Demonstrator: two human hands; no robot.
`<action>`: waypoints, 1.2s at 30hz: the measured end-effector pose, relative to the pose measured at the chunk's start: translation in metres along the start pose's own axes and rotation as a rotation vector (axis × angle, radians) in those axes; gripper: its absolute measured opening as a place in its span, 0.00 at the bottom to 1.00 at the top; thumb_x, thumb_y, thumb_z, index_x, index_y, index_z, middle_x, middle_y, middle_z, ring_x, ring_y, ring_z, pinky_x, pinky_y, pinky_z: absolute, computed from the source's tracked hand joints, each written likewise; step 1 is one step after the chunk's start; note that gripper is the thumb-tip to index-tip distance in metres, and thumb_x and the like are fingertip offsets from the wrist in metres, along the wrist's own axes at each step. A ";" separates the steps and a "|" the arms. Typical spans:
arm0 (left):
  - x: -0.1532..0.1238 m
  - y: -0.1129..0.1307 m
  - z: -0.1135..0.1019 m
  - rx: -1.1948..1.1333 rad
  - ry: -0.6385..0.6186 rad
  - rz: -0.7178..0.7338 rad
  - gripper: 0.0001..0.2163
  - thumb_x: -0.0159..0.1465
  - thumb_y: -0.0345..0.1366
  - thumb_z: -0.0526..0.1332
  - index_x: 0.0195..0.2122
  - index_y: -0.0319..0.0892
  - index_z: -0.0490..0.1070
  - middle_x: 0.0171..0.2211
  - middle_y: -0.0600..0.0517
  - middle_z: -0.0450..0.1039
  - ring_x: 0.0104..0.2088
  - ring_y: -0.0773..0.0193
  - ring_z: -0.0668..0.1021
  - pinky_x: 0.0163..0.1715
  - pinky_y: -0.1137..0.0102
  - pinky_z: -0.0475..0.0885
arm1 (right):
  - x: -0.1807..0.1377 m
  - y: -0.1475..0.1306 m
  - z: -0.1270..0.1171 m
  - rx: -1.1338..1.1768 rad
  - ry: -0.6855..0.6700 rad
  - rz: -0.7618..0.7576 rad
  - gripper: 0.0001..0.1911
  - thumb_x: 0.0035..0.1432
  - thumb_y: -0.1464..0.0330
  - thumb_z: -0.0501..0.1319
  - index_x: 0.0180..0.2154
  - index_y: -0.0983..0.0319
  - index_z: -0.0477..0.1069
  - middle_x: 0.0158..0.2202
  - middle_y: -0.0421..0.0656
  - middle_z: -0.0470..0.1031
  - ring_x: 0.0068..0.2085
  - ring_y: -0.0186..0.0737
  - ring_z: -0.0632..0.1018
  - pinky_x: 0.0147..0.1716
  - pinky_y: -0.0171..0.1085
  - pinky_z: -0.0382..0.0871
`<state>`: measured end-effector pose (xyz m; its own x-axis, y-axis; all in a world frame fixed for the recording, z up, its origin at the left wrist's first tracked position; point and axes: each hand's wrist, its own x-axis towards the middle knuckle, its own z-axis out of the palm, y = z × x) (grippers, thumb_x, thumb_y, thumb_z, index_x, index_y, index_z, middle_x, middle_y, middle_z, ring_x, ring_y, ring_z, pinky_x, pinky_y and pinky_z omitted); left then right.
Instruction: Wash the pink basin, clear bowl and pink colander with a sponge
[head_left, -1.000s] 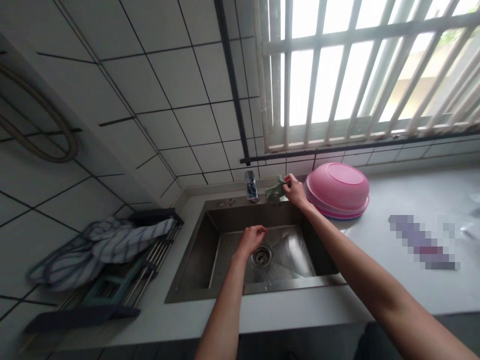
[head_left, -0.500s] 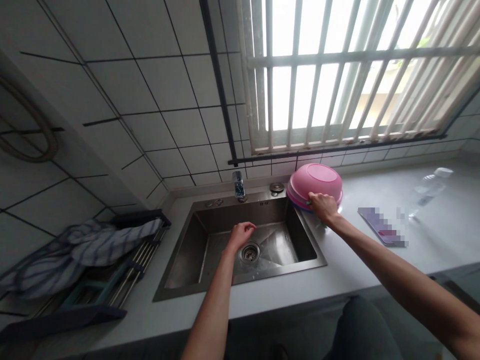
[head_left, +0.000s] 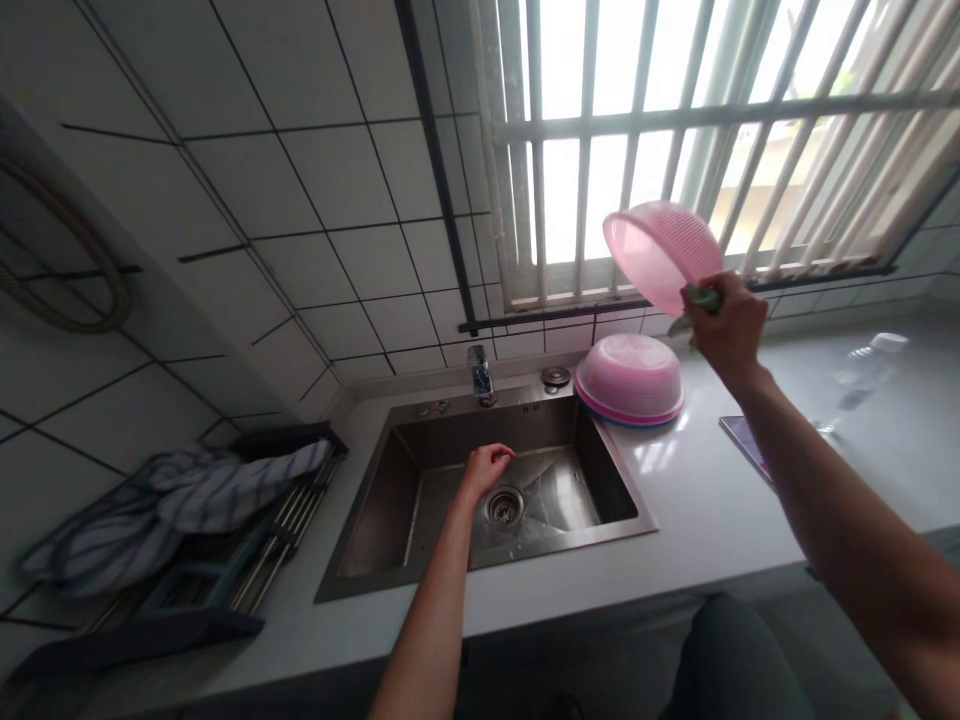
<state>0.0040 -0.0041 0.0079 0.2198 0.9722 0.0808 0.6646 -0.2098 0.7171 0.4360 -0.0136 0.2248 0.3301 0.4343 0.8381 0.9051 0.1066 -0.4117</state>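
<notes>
My right hand (head_left: pixel 724 325) grips the rim of a pink colander (head_left: pixel 664 250), raised and tilted in front of the window bars. A green, leafy-looking piece (head_left: pixel 703 297) shows at the same fingers; its kind is unclear. Below it, upside-down pink bowls (head_left: pixel 630 375) are stacked on the counter at the sink's right corner, with a blue rim at the bottom. Over the steel sink (head_left: pixel 420 440) hangs my left hand (head_left: pixel 486 470), its fingers curled closed near the drain (head_left: pixel 504 508). Whether it holds anything is hidden.
A faucet (head_left: pixel 478 370) rises behind the sink, beside a round drain stopper (head_left: pixel 555 377). To the left, a striped cloth (head_left: pixel 195 500) lies on a dark rack (head_left: pixel 277 545). On the right counter are a clear plastic bottle (head_left: pixel 862 375) and a flat purple packet (head_left: pixel 739 440).
My right hand has lifted the pink colander off the stack, up and to the right, uncovering the bowls beneath. My left hand stays in place above the sink.
</notes>
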 end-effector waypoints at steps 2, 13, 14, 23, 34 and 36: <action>0.000 0.002 0.000 -0.016 0.065 -0.031 0.11 0.63 0.35 0.61 0.38 0.42 0.84 0.23 0.55 0.71 0.27 0.64 0.72 0.31 0.71 0.62 | 0.002 -0.020 -0.021 0.066 0.073 0.023 0.16 0.64 0.54 0.64 0.40 0.61 0.76 0.29 0.44 0.76 0.30 0.42 0.74 0.35 0.40 0.66; 0.012 0.048 -0.089 -0.169 0.916 0.011 0.18 0.70 0.41 0.56 0.56 0.40 0.76 0.48 0.44 0.80 0.41 0.59 0.80 0.43 0.66 0.76 | -0.158 -0.060 0.014 0.404 -0.795 0.177 0.15 0.61 0.57 0.60 0.26 0.59 0.70 0.22 0.39 0.72 0.27 0.38 0.72 0.26 0.34 0.58; 0.023 0.055 -0.098 -0.117 0.880 0.071 0.20 0.69 0.40 0.58 0.60 0.41 0.73 0.52 0.43 0.79 0.45 0.58 0.81 0.46 0.65 0.77 | -0.172 -0.062 0.032 0.400 -0.842 0.188 0.14 0.60 0.58 0.61 0.27 0.59 0.71 0.24 0.40 0.73 0.28 0.39 0.72 0.27 0.34 0.58; 0.102 0.065 -0.116 0.366 0.327 0.288 0.22 0.70 0.33 0.61 0.66 0.40 0.71 0.68 0.40 0.69 0.71 0.46 0.66 0.71 0.50 0.62 | -0.235 -0.088 0.156 0.755 -0.983 0.277 0.11 0.53 0.60 0.59 0.26 0.60 0.67 0.25 0.37 0.67 0.30 0.37 0.69 0.29 0.32 0.57; 0.120 0.083 -0.132 0.420 0.319 0.114 0.16 0.74 0.41 0.58 0.59 0.48 0.78 0.58 0.44 0.79 0.60 0.47 0.79 0.62 0.56 0.69 | -0.251 -0.071 0.167 0.899 -1.004 0.269 0.09 0.53 0.61 0.60 0.27 0.60 0.66 0.27 0.36 0.65 0.30 0.34 0.65 0.30 0.32 0.56; 0.114 0.066 -0.132 0.248 0.349 0.177 0.23 0.71 0.42 0.63 0.66 0.46 0.71 0.66 0.43 0.72 0.65 0.48 0.74 0.66 0.58 0.67 | -0.249 -0.071 0.166 0.904 -0.994 0.250 0.09 0.53 0.62 0.59 0.27 0.60 0.65 0.27 0.36 0.64 0.30 0.34 0.65 0.29 0.31 0.55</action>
<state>-0.0213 0.1064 0.1555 0.1194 0.8872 0.4458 0.7988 -0.3525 0.4876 0.2451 0.0193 -0.0144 -0.2201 0.9410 0.2570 0.2338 0.3066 -0.9227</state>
